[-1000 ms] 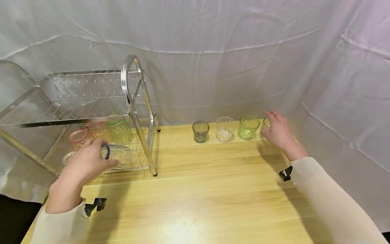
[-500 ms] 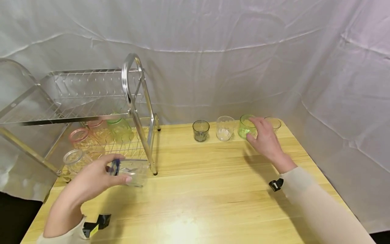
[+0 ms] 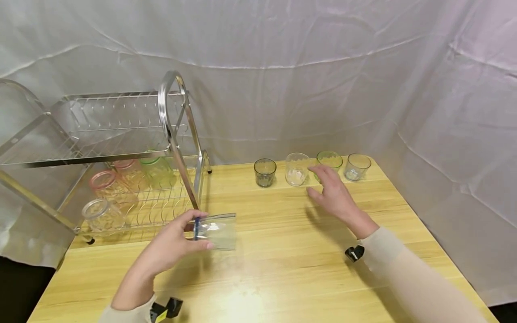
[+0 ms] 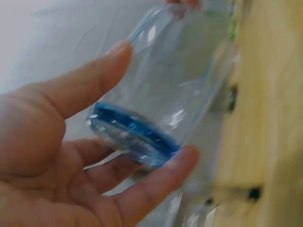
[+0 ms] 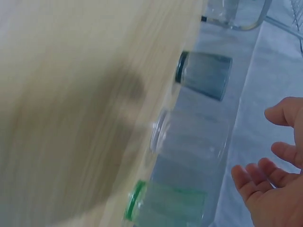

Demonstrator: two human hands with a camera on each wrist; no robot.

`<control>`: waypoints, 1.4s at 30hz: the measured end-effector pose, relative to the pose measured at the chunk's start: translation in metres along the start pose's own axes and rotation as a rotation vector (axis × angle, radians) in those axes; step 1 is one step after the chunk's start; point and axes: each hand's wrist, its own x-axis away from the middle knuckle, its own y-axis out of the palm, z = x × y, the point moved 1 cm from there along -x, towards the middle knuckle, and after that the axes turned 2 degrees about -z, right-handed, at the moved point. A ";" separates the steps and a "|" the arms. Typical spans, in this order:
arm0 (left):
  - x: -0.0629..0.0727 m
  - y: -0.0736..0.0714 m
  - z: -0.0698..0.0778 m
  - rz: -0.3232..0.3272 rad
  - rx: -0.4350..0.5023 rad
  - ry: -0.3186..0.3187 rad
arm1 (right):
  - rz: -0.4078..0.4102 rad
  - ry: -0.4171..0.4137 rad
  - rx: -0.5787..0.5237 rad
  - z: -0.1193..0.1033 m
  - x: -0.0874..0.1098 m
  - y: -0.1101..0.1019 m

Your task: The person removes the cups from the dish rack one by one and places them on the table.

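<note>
Blue-based and otherwise clear, one glass tumbler [image 3: 220,232] has come out of the dish rack [image 3: 163,101] and now lies sideways over the bench [image 3: 278,278]; my right hand [image 3: 335,197] has shifted left from the rightmost tumbler [image 3: 357,168] to before the green tumbler [image 3: 333,160]. Those two, one grey tumbler [image 3: 265,174] and one clear tumbler [image 3: 296,171] make four along the back edge. Four racked tumblers [image 3: 113,190] fill the lower tier: two pink, one green, one clear. My left hand [image 3: 173,242] grips the blue end, parted to its width; my right, loosely bent, holds nothing.
</note>
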 end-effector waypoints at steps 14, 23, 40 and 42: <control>-0.055 0.069 -0.006 0.122 0.249 0.062 | -0.298 0.050 -0.442 -0.039 0.013 0.032; -0.073 0.083 -0.003 0.072 0.350 0.118 | -0.455 0.107 -0.668 -0.059 0.020 0.039; -0.080 0.092 0.005 0.060 0.344 0.121 | -0.369 0.133 -0.823 -0.072 0.024 0.057; -0.080 0.092 0.005 0.057 0.366 0.120 | -0.358 0.137 -0.832 -0.073 0.024 0.059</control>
